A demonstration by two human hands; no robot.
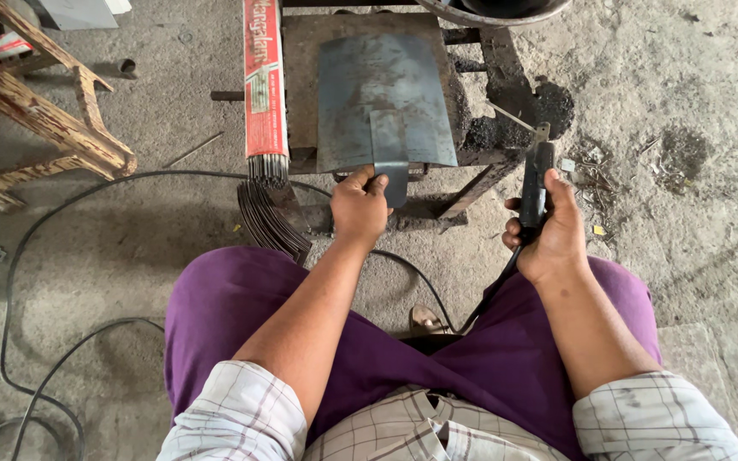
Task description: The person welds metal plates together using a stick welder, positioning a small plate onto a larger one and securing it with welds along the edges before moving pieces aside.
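Here, left hand point(359, 207) gripped small steel plate point(389, 158); right hand point(548, 230) clasped black electrode holder point(535, 183); long red electrode packet point(264, 81) lay left of both.

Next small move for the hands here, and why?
Probably bring the right hand with the electrode holder over to the small steel piece: the left hand already pins it on the curved plate, and the holder's tip sits off to the side.

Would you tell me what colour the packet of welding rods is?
The packet of welding rods is red with a green patch, seen best in the head view.
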